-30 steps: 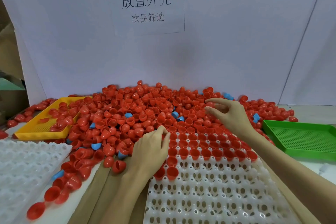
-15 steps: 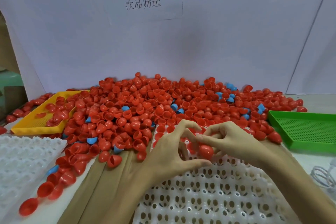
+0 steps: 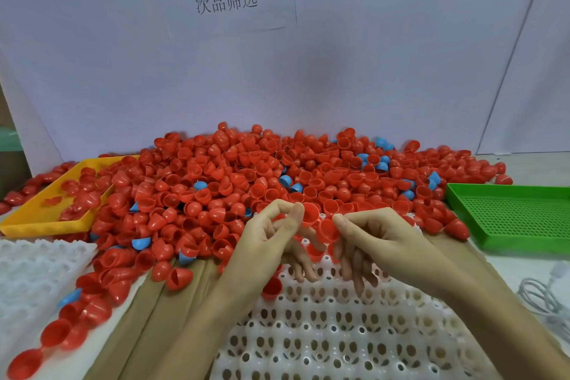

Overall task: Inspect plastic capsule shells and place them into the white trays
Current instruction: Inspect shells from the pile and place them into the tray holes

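Note:
A big heap of red capsule shells (image 3: pixel 262 176), with a few blue ones among them, covers the back of the table. In front of it lies a white tray (image 3: pixel 324 336) of round cells. Above the tray's far edge my left hand (image 3: pixel 265 243) pinches a red shell (image 3: pixel 310 213) between thumb and forefinger, its open side facing me. My right hand (image 3: pixel 376 243) pinches a second red shell (image 3: pixel 328 230) right beside it. The two shells nearly touch. One red shell (image 3: pixel 272 288) sits on the tray under my left wrist.
A yellow tray (image 3: pixel 37 219) with some red shells stands at the left, a green perforated tray (image 3: pixel 518 216) at the right. Another white tray (image 3: pixel 34 281) lies at the near left, with loose shells beside it. A white cable (image 3: pixel 543 296) lies at the right. A white wall with a paper sign stands behind.
My right hand came back from the heap to the tray's far edge. Both hands rose slightly, and each now pinches a red shell. The view tilted down and moved closer.

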A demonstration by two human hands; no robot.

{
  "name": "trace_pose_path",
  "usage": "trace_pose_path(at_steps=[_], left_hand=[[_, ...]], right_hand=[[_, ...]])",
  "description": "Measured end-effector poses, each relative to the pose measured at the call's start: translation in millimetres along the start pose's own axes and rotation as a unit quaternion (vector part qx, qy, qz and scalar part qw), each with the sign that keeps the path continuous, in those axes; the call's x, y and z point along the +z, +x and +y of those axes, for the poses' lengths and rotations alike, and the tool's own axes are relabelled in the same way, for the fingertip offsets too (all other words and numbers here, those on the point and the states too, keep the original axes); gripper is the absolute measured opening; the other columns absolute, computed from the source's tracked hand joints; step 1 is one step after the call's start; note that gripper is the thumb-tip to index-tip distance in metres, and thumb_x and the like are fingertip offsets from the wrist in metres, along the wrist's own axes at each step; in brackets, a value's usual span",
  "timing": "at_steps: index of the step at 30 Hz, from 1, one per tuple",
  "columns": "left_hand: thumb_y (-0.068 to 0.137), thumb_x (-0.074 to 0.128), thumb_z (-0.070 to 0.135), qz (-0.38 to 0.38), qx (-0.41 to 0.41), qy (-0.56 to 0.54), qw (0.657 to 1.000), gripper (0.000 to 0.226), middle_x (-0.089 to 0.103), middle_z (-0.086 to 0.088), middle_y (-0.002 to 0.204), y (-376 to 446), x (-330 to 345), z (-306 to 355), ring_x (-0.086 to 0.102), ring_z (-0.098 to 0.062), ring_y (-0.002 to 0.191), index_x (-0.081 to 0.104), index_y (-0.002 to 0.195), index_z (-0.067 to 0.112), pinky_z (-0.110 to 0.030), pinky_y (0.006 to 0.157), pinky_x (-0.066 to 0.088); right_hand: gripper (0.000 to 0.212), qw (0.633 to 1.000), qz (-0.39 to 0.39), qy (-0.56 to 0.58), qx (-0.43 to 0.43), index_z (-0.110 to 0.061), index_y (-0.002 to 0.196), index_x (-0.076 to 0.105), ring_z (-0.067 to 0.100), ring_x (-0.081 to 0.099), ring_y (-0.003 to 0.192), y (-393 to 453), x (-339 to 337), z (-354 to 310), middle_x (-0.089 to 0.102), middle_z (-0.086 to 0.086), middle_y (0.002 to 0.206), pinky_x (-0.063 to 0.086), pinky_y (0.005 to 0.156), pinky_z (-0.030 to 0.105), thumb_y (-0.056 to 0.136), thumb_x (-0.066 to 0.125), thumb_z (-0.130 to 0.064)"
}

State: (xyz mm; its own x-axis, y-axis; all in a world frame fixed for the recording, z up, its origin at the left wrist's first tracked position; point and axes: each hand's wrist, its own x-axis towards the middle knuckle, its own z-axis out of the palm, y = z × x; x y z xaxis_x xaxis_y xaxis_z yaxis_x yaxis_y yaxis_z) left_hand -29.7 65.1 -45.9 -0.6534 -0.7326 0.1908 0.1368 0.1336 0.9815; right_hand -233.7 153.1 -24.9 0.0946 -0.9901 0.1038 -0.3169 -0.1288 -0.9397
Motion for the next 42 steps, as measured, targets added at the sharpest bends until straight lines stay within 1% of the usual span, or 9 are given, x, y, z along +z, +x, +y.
trace_pose_path(at_steps=[4, 7, 10, 17, 20, 25, 29, 35, 42], left_hand=[[0.103, 0.049, 0.056, 0.009, -0.029, 0.003, 1.000, 0.057, 0.077, -0.019, 0.091, 1, 0, -1, 0.070, -0.030, 0.055, 0.062, 0.109, 0.001, -0.026, 0.049, 0.054], [0.103, 0.046, 0.062, 0.001, -0.053, 0.009, 0.999, 0.062, 0.076, -0.020, 0.086, 1, -1, -2, 0.069, -0.029, 0.053, 0.068, 0.094, 0.006, -0.025, 0.042, 0.048], [0.102, 0.044, 0.067, -0.010, -0.062, 0.020, 0.998, 0.068, 0.073, -0.022, 0.076, 0, -2, -3, 0.065, -0.027, 0.047, 0.065, 0.085, 0.005, -0.023, 0.038, 0.043], [0.105, 0.037, 0.062, -0.032, -0.046, 0.078, 0.995, 0.070, 0.070, -0.021, 0.062, 0, 2, -2, 0.055, -0.020, 0.035, 0.063, 0.081, 0.001, -0.019, 0.034, 0.032], [0.110, 0.037, 0.050, -0.002, -0.045, 0.056, 0.997, 0.058, 0.076, -0.020, 0.079, 2, 0, -2, 0.060, -0.022, 0.039, 0.062, 0.097, -0.001, -0.020, 0.034, 0.033], [0.108, 0.057, 0.015, -0.050, -0.026, 0.023, 0.998, 0.019, 0.074, -0.009, 0.116, 1, -6, 3, 0.075, -0.037, 0.074, 0.069, 0.123, 0.018, -0.029, 0.057, 0.055], [0.098, 0.074, 0.021, -0.018, -0.012, 0.049, 0.999, 0.025, 0.075, -0.008, 0.112, 0, -3, 2, 0.077, -0.036, 0.074, 0.069, 0.123, 0.018, -0.028, 0.060, 0.058], [0.102, 0.063, 0.030, -0.021, -0.030, 0.019, 0.999, 0.029, 0.077, -0.016, 0.099, 0, -3, 4, 0.072, -0.027, 0.066, 0.069, 0.122, 0.010, -0.025, 0.057, 0.055], [0.104, 0.056, 0.042, -0.029, -0.014, 0.034, 0.999, 0.037, 0.076, -0.016, 0.087, 0, -4, 2, 0.065, -0.021, 0.057, 0.074, 0.102, 0.010, -0.020, 0.050, 0.047]], right_hand=[[0.010, 0.997, 0.056, -0.029, -0.051, -0.024, 0.105, 0.069, 0.028, 0.077, 0.068, -1, -2, 4, 0.077, 0.009, 0.085, 0.056, 0.049, 0.026, 0.105, 0.062, -0.031], [0.031, 0.983, 0.088, -0.089, -0.137, -0.031, 0.125, 0.067, 0.025, 0.077, 0.095, 0, -1, 5, 0.071, -0.002, 0.114, 0.061, 0.062, 0.027, 0.102, 0.066, -0.011], [0.029, 0.959, 0.080, -0.195, -0.191, -0.035, 0.115, 0.076, 0.020, 0.071, 0.105, 0, 3, 2, 0.065, -0.010, 0.128, 0.060, 0.072, 0.025, 0.099, 0.071, -0.012], [0.006, 0.956, 0.092, -0.203, -0.192, -0.028, 0.096, 0.080, 0.015, 0.070, 0.086, -2, 9, 3, 0.067, -0.012, 0.113, 0.057, 0.066, 0.026, 0.091, 0.077, -0.030], [0.002, 0.955, 0.129, -0.208, -0.168, -0.029, 0.092, 0.078, 0.015, 0.069, 0.088, 0, 7, 6, 0.067, -0.014, 0.108, 0.055, 0.066, 0.022, 0.092, 0.077, -0.031], [0.002, 0.962, 0.159, -0.182, -0.126, -0.031, 0.092, 0.076, 0.018, 0.069, 0.091, 3, 4, 12, 0.070, -0.012, 0.098, 0.060, 0.073, 0.039, 0.094, 0.076, -0.030], [0.007, 0.967, 0.149, -0.163, -0.129, -0.032, 0.094, 0.076, 0.018, 0.071, 0.090, 2, 7, 11, 0.072, -0.012, 0.095, 0.059, 0.072, 0.039, 0.093, 0.073, -0.038], [0.010, 0.969, 0.139, -0.155, -0.136, -0.033, 0.097, 0.078, 0.020, 0.069, 0.092, 1, 9, 8, 0.071, -0.011, 0.097, 0.058, 0.072, 0.042, 0.093, 0.072, -0.040], [0.007, 0.970, 0.124, -0.149, -0.148, -0.037, 0.097, 0.077, 0.021, 0.068, 0.085, 0, 10, 9, 0.068, -0.009, 0.098, 0.059, 0.066, 0.039, 0.090, 0.076, -0.040]])
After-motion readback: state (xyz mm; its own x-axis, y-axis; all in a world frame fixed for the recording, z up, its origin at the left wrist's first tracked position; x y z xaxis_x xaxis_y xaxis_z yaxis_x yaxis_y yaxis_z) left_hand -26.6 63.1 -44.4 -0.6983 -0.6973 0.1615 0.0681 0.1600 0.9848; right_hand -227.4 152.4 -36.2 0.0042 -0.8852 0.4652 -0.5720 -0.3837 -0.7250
